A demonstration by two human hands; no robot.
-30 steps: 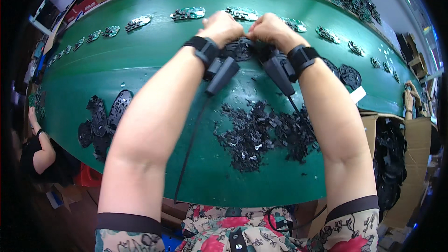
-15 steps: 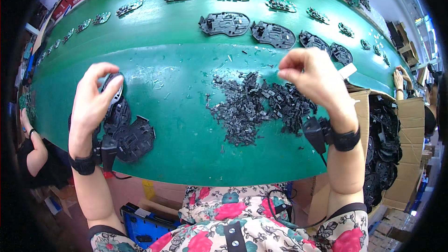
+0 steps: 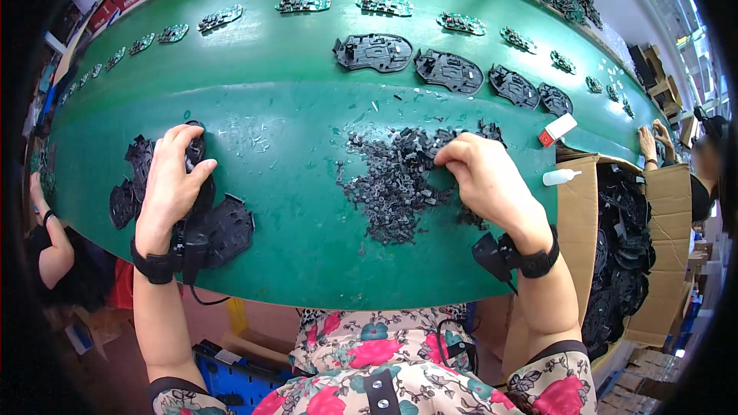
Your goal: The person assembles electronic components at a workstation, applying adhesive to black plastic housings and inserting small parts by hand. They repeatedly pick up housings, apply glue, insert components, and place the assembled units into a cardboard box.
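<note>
Here, fingers (image 3: 448,156) pinched over small black parts (image 3: 392,184)

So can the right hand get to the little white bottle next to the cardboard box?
Probably yes. The right hand is picking at the pile of small black parts, and the white bottle lies just to its right on the green table edge, with nothing between them.

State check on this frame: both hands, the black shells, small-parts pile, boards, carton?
left hand: palm down, gripping a black shell from the stack
right hand: pinching into the small-parts pile
shells on belt: lying flat, in a row
circuit boards: lying flat, spaced apart
carton: open, full of black shells
</note>
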